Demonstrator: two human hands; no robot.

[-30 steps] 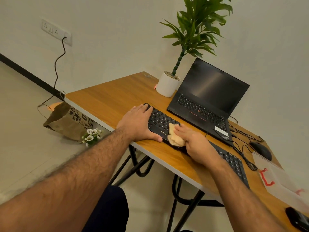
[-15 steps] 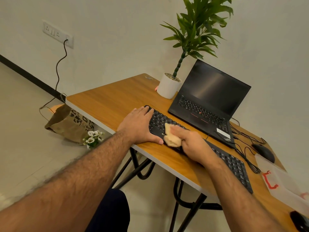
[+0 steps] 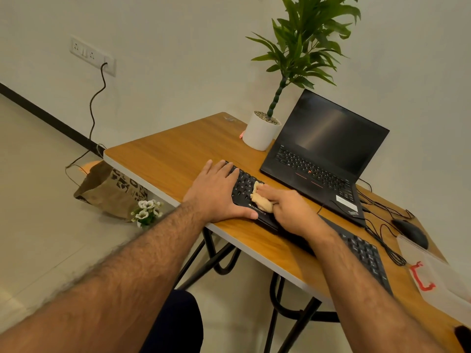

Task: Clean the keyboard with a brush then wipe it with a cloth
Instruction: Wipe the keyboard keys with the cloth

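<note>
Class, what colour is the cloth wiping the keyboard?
Pale beige cloth, seen in the head view.

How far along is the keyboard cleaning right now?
No brush is in view, so brushing looks finished. Wiping is in hand: the right hand presses a cloth on the keyboard near its left end, while the left hand steadies it. Whether other keys are wiped can't be told.

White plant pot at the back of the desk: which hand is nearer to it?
Left. The left hand lies flat on the black keyboard's end, closer to the white plant pot; the right hand, holding the beige cloth, sits farther.
</note>
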